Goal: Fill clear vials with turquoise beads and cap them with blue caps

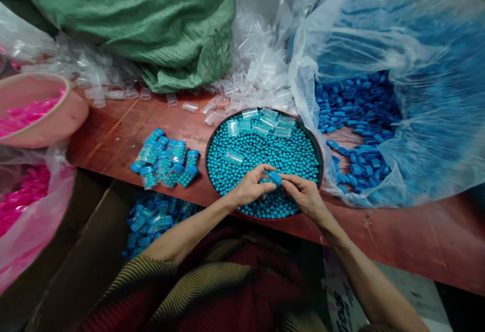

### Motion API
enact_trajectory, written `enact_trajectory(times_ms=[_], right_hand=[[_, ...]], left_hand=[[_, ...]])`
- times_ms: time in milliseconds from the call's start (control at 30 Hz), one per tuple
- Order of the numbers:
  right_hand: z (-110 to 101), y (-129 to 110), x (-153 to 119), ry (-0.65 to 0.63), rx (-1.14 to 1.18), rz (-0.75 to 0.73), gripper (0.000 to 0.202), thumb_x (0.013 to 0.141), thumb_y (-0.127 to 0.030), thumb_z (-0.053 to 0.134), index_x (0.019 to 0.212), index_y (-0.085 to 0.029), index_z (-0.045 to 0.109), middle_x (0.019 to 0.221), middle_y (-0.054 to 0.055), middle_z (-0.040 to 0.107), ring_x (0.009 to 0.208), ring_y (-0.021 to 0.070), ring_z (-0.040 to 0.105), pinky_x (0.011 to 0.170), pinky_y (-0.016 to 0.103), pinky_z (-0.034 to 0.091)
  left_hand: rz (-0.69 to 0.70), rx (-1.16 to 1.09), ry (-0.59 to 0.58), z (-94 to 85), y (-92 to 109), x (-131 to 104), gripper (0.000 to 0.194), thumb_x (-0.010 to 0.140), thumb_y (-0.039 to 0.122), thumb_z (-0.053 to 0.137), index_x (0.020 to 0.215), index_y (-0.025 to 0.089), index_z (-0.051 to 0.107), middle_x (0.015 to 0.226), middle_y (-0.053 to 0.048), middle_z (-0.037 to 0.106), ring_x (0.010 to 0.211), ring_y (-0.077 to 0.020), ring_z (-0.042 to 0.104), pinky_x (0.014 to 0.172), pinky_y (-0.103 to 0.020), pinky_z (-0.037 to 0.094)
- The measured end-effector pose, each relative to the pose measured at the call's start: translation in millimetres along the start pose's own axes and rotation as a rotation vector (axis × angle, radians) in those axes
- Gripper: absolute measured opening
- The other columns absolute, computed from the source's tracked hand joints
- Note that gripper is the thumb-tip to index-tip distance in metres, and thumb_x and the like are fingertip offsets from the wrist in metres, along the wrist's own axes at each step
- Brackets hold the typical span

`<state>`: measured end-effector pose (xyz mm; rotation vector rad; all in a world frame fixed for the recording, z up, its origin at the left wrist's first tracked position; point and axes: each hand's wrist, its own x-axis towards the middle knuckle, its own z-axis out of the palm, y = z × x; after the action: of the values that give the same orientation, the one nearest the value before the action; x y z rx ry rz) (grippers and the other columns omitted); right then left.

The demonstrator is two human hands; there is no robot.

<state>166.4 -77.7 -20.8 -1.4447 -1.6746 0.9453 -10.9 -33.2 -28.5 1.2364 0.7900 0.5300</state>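
Observation:
Above a round tray (321, 162) full of small blue balls (261, 151), my left hand (252, 185) grips a small clear container (266, 179) with blue balls inside. My right hand (303, 194) pinches the blue cap (275, 178) at the container's right end. How firmly the cap sits is hidden by the fingers. Several clear empty containers (268, 120) lie on the balls along the tray's far side, and one more (234, 157) lies near the middle left. Left of the tray, filled containers with blue caps (165, 160) form a small pile on the table.
A plastic bag (420, 94) at the right holds loose blue caps (356, 104). Clear containers (257, 64) are heaped behind, beside a green sack (151, 24). A pink basin (68, 114) stands left. Below the edge of the reddish table (113, 145) lie more filled containers (151, 221).

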Motion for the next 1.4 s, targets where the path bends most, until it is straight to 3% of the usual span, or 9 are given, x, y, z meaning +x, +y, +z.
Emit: enact_trajectory(times_ms=[133,267,467,733,933,1200,1400], right_hand=[[9,3,-3,0.070,0.048,0.093,0.028,0.083,-0.035,0.054,0.097,-0.019,0.072,0.073,0.001,0.069,0.058,0.0125,0.057,0.056,0.025,0.048],[9,-1,-3,0.074,0.043,0.110,0.029,0.083,-0.035,0.053,0.098,-0.019,0.072,0.076,0.002,0.071,0.058,0.0129,0.059,0.058,0.026,0.050],[3,-8,-3,0.030,-0.049,0.011,0.026,0.083,-0.032,0.054,0.095,-0.019,0.073,0.084,0.004,0.074,0.073,0.0170,0.066,0.070,0.028,0.052],[1,-15,-5,0.042,-0.013,0.134,0.027,0.081,-0.035,0.055,0.094,-0.020,0.074,0.082,0.002,0.073,0.071,0.0164,0.065,0.069,0.028,0.052],[0,-20,0,0.043,0.138,0.213,0.032,0.080,-0.039,0.054,0.093,-0.017,0.073,0.062,0.000,0.066,0.048,0.0117,0.055,0.048,0.024,0.046],[8,-25,-5,0.131,-0.124,0.018,0.026,0.083,-0.031,0.053,0.096,-0.019,0.073,0.089,0.005,0.074,0.078,0.0179,0.068,0.074,0.029,0.053],[-3,-20,0,-0.021,-0.186,-0.061,0.026,0.085,-0.034,0.054,0.096,-0.021,0.074,0.075,0.002,0.073,0.063,0.0157,0.064,0.060,0.026,0.050]], left_hand=[[0.049,0.153,0.076,3.7,1,-1,0.082,0.056,0.023,0.076,0.128,0.015,0.039,0.078,0.004,0.051,0.068,-0.0107,0.049,0.062,-0.022,0.043],[0.097,0.470,0.184,9.1,-2,-3,0.066,0.067,0.023,0.065,0.128,0.014,0.044,0.074,0.003,0.053,0.064,-0.0122,0.049,0.063,-0.025,0.042],[0.167,0.665,0.144,8.2,-2,-6,0.059,0.071,0.023,0.055,0.129,0.014,0.049,0.062,0.003,0.054,0.054,-0.0123,0.048,0.058,-0.024,0.041],[0.224,0.693,0.144,7.5,-3,-7,0.060,0.071,0.022,0.053,0.130,0.014,0.049,0.060,0.004,0.054,0.050,-0.0107,0.045,0.056,-0.022,0.040],[0.207,0.486,0.136,8.0,-1,-6,0.071,0.070,0.022,0.056,0.138,0.012,0.037,0.063,0.006,0.051,0.053,-0.0088,0.045,0.054,-0.020,0.040],[0.189,0.452,0.161,8.3,-2,-8,0.070,0.070,0.020,0.058,0.138,0.013,0.038,0.057,0.008,0.044,0.049,-0.0073,0.039,0.049,-0.019,0.033],[0.178,0.402,0.100,8.1,1,-10,0.064,0.071,0.017,0.056,0.134,0.017,0.043,0.057,0.008,0.042,0.048,-0.0071,0.037,0.048,-0.019,0.030]])
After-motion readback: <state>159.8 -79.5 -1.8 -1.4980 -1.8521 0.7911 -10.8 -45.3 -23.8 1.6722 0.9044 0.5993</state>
